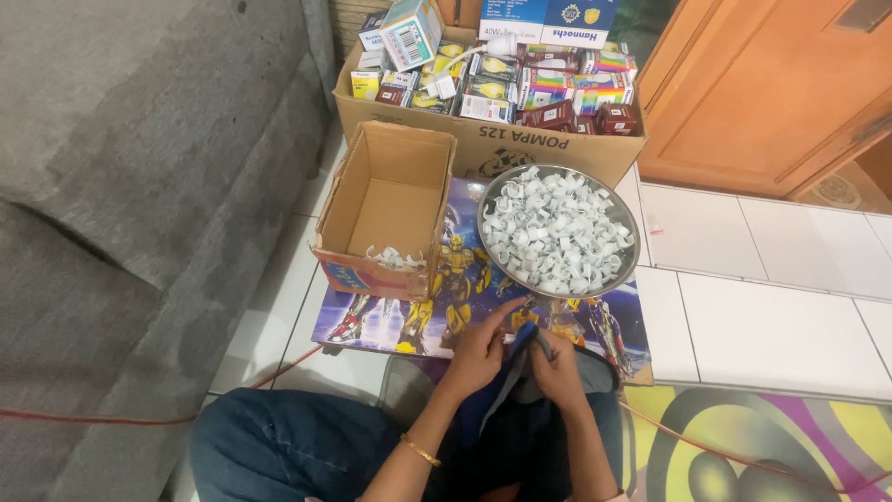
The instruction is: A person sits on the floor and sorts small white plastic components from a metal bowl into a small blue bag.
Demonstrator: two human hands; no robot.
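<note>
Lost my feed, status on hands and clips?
Both hands, left hand and right hand, together over lap, working a small item. Metal bowl full of white clips. Nothing blocking.

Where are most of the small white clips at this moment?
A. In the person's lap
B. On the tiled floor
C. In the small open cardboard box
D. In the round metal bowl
D: the round metal bowl is heaped with small white clips, while the small open cardboard box holds only a few at its near end.
</note>
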